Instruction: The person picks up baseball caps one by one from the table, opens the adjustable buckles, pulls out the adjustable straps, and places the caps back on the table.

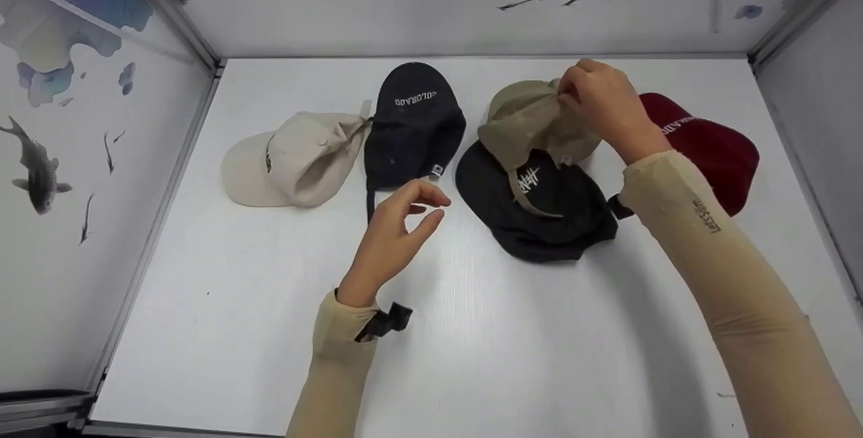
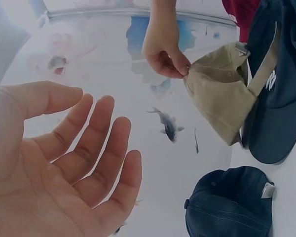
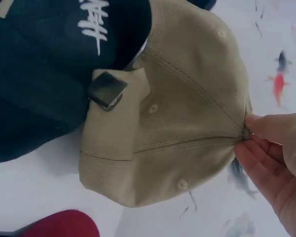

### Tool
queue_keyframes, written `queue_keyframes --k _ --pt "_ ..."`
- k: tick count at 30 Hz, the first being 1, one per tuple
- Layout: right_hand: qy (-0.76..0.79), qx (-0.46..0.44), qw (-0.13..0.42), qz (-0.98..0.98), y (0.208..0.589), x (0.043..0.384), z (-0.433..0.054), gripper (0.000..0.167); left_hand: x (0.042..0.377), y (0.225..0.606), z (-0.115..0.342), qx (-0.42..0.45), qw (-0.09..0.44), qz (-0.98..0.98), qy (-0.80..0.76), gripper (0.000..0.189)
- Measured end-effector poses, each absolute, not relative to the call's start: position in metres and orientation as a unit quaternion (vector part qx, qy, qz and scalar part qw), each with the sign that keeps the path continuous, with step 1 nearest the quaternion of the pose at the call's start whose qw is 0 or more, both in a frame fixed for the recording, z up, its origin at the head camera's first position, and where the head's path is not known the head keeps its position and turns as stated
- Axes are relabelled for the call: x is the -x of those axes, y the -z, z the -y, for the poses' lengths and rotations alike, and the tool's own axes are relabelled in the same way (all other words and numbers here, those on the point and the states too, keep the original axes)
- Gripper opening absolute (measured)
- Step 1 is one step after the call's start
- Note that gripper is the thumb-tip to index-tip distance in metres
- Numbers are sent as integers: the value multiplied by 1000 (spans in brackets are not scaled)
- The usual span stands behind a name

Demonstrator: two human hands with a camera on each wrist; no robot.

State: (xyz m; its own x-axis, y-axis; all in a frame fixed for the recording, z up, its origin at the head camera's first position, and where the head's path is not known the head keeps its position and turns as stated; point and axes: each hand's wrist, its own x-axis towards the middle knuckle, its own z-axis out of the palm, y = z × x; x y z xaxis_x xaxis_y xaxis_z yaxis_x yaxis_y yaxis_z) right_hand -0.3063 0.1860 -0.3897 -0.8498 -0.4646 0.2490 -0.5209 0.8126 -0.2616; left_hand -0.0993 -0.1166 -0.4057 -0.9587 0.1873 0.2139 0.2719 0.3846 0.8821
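My right hand [image 1: 607,104] pinches the crown of a khaki baseball cap [image 1: 522,114] at its top button. The right wrist view shows thumb and fingertips closed on that peak of the khaki cap [image 3: 187,103]. Its strap hangs over a black cap [image 1: 566,215] with white lettering, which lies on the table below. My left hand [image 1: 398,236] hovers over the table, fingers loosely bent and holding nothing. Nearest to it is a navy cap [image 1: 418,128] with "COLORADO" on its brim. The left wrist view shows the left palm [image 2: 64,182] with fingers spread.
A cream cap [image 1: 303,162] lies at the left, its strap end near the navy cap. Partly behind the right forearm sits a dark red cap [image 1: 715,155]. White panels with fish pictures [image 1: 40,175] enclose the white table [image 1: 222,330] at the back and sides.
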Motion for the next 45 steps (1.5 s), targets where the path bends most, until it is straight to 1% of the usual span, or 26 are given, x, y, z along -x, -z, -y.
queue_keyframes --k 3,7,10,11,13,15,19,21,23,26,29,31,35,42,45 --pt "-141 -256 84 953 396 311 -191 10 100 408 114 144 33 832 535 13" --pt "-129 -238 65 961 409 309 -201 10 101 411 111 159 18 836 525 14" --pt "-145 -240 87 956 415 299 -209 10 101 411 110 164 15 835 524 14" --pt "-152 -249 99 951 416 294 -211 11 101 412 110 164 15 835 525 14" --pt "-157 -275 107 942 416 281 -213 13 101 412 110 163 15 835 526 14" --pt "-156 -312 84 934 416 264 -214 15 101 413 110 163 15 834 527 14" --pt "-135 -394 -3 909 425 228 -219 19 101 414 110 164 11 835 525 14" --pt "-116 -414 -40 902 432 214 -222 23 101 414 109 164 8 835 525 13" --pt "-89 -425 -50 899 442 204 -227 27 100 415 109 165 6 835 525 13" --pt "-54 -434 -47 898 457 196 -235 30 100 415 109 166 2 834 526 13" --pt "-41 -446 -22 894 469 194 -241 27 100 415 108 165 -3 834 527 13" --pt "-52 -442 -16 895 472 193 -244 25 100 415 108 164 -6 834 527 13" --pt "-105 -418 -36 902 460 195 -245 21 100 416 108 161 -8 833 529 13" --pt "-289 -369 -72 881 394 207 -243 19 99 418 109 157 -16 836 526 12" --pt "-300 -364 -95 877 380 208 -239 18 100 420 109 155 -18 838 523 12"
